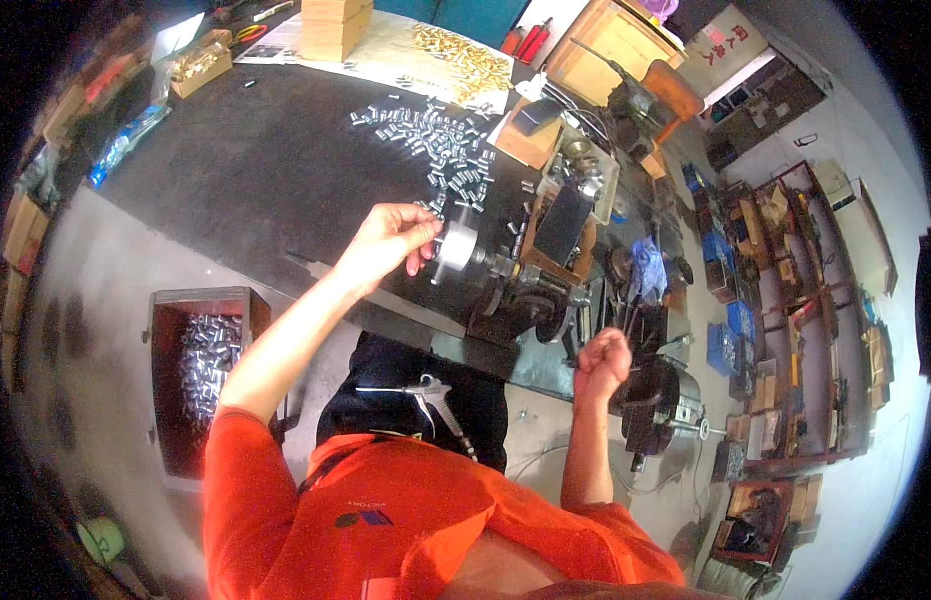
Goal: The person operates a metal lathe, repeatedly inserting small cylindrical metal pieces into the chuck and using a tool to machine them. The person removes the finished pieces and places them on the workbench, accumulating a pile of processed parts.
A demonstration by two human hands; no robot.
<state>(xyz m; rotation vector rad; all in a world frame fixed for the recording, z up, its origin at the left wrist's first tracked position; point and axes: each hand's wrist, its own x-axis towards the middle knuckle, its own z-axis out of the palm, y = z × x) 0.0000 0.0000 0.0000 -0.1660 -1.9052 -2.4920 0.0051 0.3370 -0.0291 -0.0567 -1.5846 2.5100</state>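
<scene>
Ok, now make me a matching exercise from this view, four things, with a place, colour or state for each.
1. Left hand
2. Air gun
3. Gold-coloured pieces
4. Open box

A. Spread on a white sheet
B. Filled with many silver pieces
C. Beside the round silver fixture
D. Silver, with a long thin nozzle

Pairs: 1-C, 2-D, 3-A, 4-B

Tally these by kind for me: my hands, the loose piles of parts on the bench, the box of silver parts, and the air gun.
Hands: 2 (left hand, right hand)
Loose piles: 2 (silver pile, gold-coloured pile)
Box: 1
Air gun: 1
Total: 6
</scene>
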